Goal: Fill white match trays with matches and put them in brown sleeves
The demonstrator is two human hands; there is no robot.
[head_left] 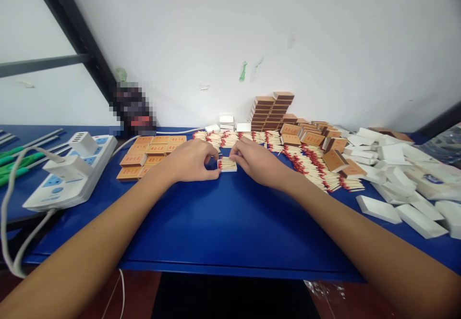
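Observation:
A small white matchbox tray [228, 169] filled with red-tipped matches [227, 164] lies at the middle of the blue table. My left hand [196, 160] grips the tray's left end between thumb and curled fingers, beside the match heads. At the right end, the fingertips of my right hand [252, 158] are pinched together on the plain ends of the matches; the exact contact is partly hidden. Behind both hands runs a row of loose matches [230, 139]. To the left of my left hand are orange closed matchboxes [135, 159], laid in rows.
A white power strip [90, 175] with plugs and cables stands at the left. Further matchboxes are stacked [270, 110] by the wall. More loose matches [313, 165], scattered matchbox sleeves [334, 160] and a heap of white trays [392, 165] spread across the right side.

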